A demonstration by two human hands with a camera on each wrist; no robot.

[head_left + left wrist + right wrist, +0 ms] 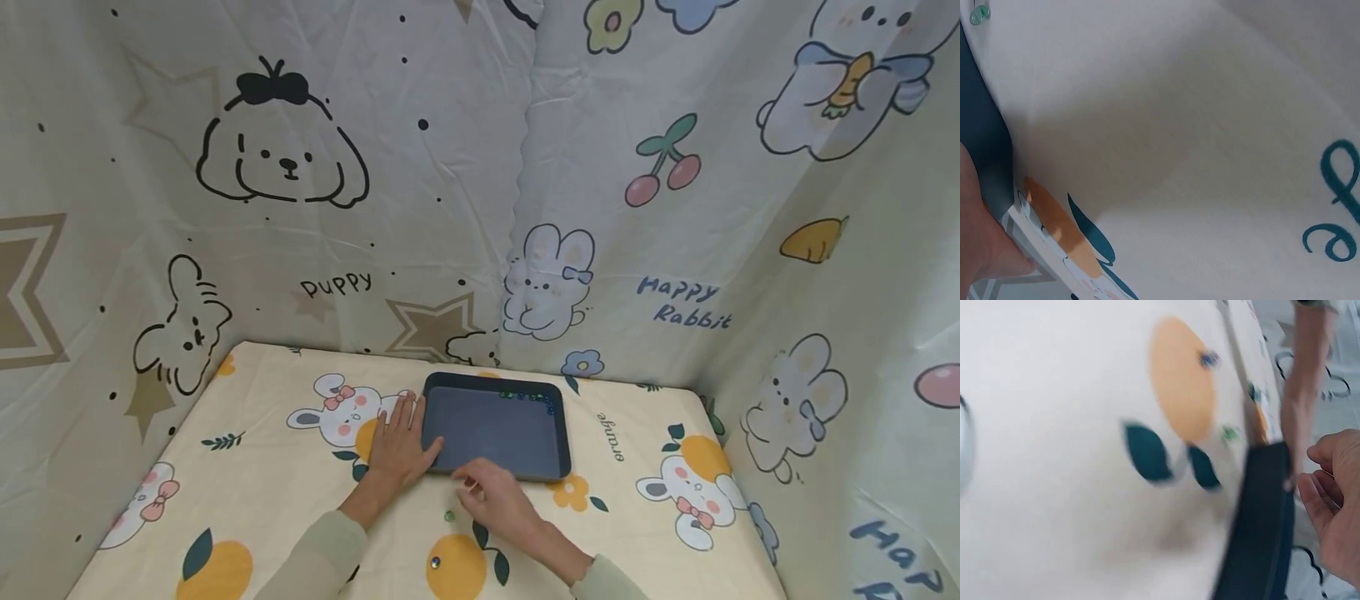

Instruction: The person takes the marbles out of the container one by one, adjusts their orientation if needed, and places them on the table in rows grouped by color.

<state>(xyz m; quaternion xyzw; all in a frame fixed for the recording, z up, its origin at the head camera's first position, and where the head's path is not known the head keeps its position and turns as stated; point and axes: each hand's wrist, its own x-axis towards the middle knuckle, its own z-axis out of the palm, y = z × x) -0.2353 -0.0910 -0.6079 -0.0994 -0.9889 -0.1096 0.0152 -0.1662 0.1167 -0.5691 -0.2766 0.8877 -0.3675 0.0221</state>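
A dark grey rectangular tray lies on the patterned cloth, with several small green and blue marbles along its far right edge. My left hand rests at the tray's left side, fingers stretched out and thumb at the rim. Over the front rim, my right hand has its fingers loosely bent; the right wrist view shows a gap between thumb and fingertips and nothing held there. A green marble sits on the cloth in front of the tray. Closer to me lies a blue marble, on a printed orange.
The cloth-covered table carries printed rabbits, oranges and leaves. Hanging fabric with cartoon prints encloses it at the back and both sides. The tray's raised rim stands around its flat floor.
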